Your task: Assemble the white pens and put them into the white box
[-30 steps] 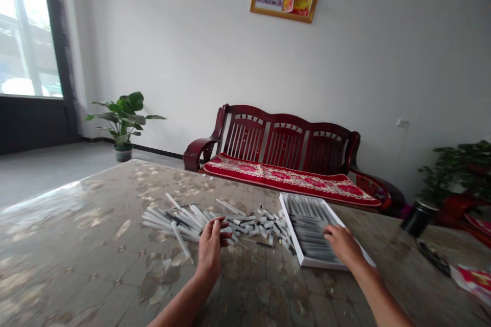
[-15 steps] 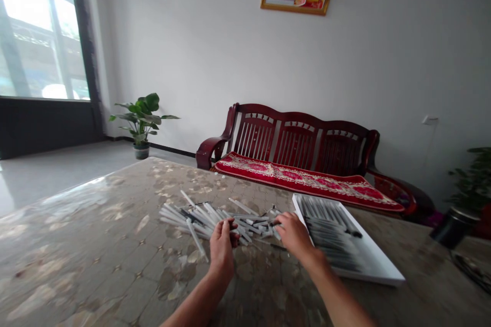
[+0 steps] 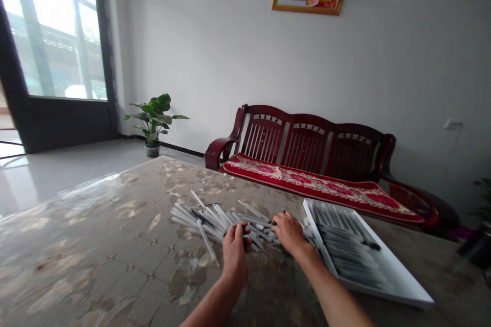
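A loose heap of pens [image 3: 215, 218], mostly whitish barrels with some dark parts, lies crosswise on the table. At its near edge is my left hand [image 3: 235, 248], thumb and fingers curled together; what they hold, if anything, is hidden. My right hand [image 3: 288, 232] reaches over the heap's right end with its fingers bent down and closed. A small dark tip shows by its knuckles, but I cannot make out what is in the fingers. To the right, a white shallow box [image 3: 399, 281] holds many similar pens in rows, with one dark piece lying across them.
The patterned tabletop [image 3: 126, 245] spreads around the heap. Behind it stands a dark red wooden bench [image 3: 307, 145] with a red floral cover [image 3: 322, 184]. A potted plant [image 3: 153, 117] is on the floor at left, and a dark pot [image 3: 475, 250] at far right.
The view has turned slightly left. My right hand has moved left, away from the box and further over the heap. My left hand stays about where it was beside the pens.
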Action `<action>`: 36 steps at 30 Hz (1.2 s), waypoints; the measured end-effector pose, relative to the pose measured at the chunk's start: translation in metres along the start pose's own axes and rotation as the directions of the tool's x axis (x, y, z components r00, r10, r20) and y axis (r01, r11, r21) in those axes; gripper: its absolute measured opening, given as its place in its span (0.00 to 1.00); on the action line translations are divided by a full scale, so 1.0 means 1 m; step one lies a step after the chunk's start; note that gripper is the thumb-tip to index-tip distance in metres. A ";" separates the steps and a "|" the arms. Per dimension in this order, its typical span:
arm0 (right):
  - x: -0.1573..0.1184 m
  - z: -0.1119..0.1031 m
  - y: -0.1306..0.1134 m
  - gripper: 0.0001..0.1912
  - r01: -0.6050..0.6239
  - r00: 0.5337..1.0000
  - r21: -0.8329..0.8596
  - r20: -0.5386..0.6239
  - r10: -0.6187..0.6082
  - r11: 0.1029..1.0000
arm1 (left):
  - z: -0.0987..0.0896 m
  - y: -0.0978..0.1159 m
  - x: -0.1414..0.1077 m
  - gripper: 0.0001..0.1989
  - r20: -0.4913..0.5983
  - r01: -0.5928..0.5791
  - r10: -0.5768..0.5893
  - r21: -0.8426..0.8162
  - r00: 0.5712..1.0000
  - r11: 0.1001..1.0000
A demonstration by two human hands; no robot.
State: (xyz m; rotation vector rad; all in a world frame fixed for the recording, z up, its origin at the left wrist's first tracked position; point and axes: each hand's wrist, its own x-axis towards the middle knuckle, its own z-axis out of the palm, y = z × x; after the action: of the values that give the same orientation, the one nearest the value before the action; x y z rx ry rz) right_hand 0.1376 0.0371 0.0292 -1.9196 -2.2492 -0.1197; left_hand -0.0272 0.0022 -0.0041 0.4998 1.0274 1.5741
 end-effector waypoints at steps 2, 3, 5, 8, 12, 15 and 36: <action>-0.004 0.000 0.001 0.07 -0.026 0.999 0.046 -0.036 0.027 0.999 | 0.000 0.000 0.000 0.17 0.023 0.022 -0.022 0.012 0.999 1.000; -0.007 0.001 0.001 0.08 -0.043 0.997 0.098 -0.053 0.048 0.994 | 0.000 0.000 0.000 0.17 0.043 0.037 -0.038 0.029 0.998 0.999; -0.014 0.002 0.000 0.08 -0.058 0.994 0.238 -0.078 0.078 0.969 | 0.001 0.000 -0.002 0.18 0.100 0.067 -0.074 0.071 0.992 0.995; -0.030 0.004 -0.006 0.08 0.003 0.995 0.385 -0.095 0.037 0.923 | 0.003 -0.002 -0.006 0.20 0.195 0.079 -0.101 0.114 0.976 0.990; -0.052 0.000 -0.008 0.09 0.046 0.997 0.421 -0.070 -0.018 0.906 | 0.005 -0.005 -0.008 0.18 0.216 0.045 -0.070 0.120 0.974 0.992; -0.060 -0.004 0.001 0.09 -0.040 0.999 0.278 -0.019 0.047 0.960 | 0.004 -0.003 -0.009 0.21 0.154 0.054 -0.063 0.063 0.986 0.997; -0.066 -0.008 -0.007 0.17 0.027 0.911 0.904 -0.198 0.362 0.426 | 0.009 0.003 -0.014 0.05 0.084 0.263 -0.251 -0.196 0.964 0.945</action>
State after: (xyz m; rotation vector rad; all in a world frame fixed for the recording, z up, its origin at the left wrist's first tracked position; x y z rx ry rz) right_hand 0.1412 -0.0293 0.0249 -1.3059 -1.3266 0.6006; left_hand -0.0184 -0.0076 0.0058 0.2549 0.8372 1.4039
